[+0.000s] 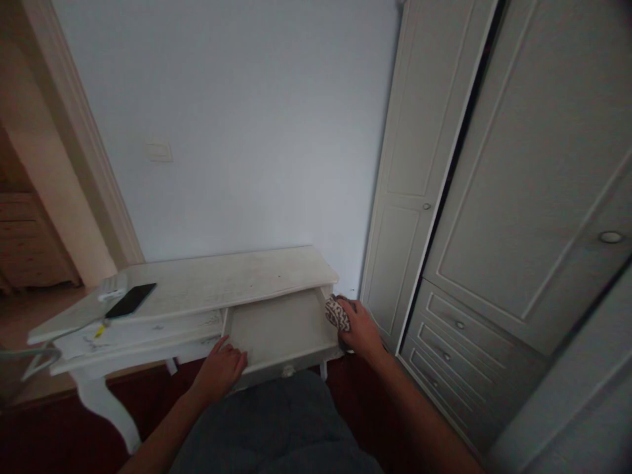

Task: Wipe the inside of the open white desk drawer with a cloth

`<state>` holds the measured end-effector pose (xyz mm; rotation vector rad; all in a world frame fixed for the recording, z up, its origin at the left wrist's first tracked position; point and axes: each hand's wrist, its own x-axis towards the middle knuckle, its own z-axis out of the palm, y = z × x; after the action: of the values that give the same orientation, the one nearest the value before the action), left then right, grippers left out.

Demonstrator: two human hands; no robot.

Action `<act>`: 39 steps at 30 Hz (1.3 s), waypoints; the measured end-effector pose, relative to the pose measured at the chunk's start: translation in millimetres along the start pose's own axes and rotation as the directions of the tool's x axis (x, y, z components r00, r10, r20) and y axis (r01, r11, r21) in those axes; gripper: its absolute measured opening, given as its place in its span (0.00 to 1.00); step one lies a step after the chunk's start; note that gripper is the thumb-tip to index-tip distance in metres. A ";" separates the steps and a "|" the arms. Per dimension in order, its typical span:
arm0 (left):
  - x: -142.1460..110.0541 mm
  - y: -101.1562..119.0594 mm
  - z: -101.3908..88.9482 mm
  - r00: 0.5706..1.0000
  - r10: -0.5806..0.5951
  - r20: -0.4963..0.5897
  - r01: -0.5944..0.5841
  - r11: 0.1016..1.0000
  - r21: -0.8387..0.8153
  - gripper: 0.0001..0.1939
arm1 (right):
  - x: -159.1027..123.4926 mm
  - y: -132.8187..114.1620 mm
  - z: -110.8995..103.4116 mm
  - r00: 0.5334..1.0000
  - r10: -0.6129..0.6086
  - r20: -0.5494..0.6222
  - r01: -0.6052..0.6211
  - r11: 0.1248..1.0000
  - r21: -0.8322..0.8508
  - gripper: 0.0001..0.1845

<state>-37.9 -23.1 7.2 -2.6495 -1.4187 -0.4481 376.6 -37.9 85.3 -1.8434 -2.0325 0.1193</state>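
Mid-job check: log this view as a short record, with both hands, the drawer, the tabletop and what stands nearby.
Left hand: at the left front corner of the open drawer; firmness of grip unclear
Right hand: holding a brown-and-white patterned cloth at the drawer's right side
Drawer: pulled out, knob on its front
Tabletop: dark flat device toward the left end
Nearby: pale wardrobe on the right

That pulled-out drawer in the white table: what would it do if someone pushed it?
The drawer would probably slide inward rather than tip, since its back end sits under the tabletop. It looks stiff, with straight, flat panels. The small front knob would likely make an awkward pushing spot.
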 end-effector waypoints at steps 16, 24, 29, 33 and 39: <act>-1.7 -5.1 7.6 0.999 0.053 -0.011 -0.053 0.998 0.043 0.22 | 71.0 -15.9 45.8 0.996 0.021 0.089 -0.011 0.994 -0.111 0.29; 0.3 -2.3 5.6 0.999 -0.018 -0.041 0.016 0.999 -0.042 0.22 | 138.5 -25.1 52.4 0.995 0.085 0.046 -0.083 0.996 -0.039 0.30; 1.5 -0.1 5.5 0.996 -0.036 -0.079 0.027 0.992 -0.120 0.23 | 136.2 -6.4 46.9 0.996 0.039 0.078 -0.042 0.999 0.034 0.31; 1.8 -0.9 8.3 0.996 -0.036 -0.077 0.030 0.997 -0.076 0.25 | 114.5 15.0 38.9 0.987 -0.051 0.149 0.037 0.995 0.094 0.29; 0.9 -6.0 14.9 0.995 -0.019 -0.095 0.010 0.995 -0.095 0.22 | 86.1 26.9 34.2 0.954 -0.135 0.268 0.106 0.987 0.122 0.31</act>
<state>-39.2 -15.7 -7.0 -2.6513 -1.4228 -0.6497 385.2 56.0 64.9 -1.7105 -2.2695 0.4655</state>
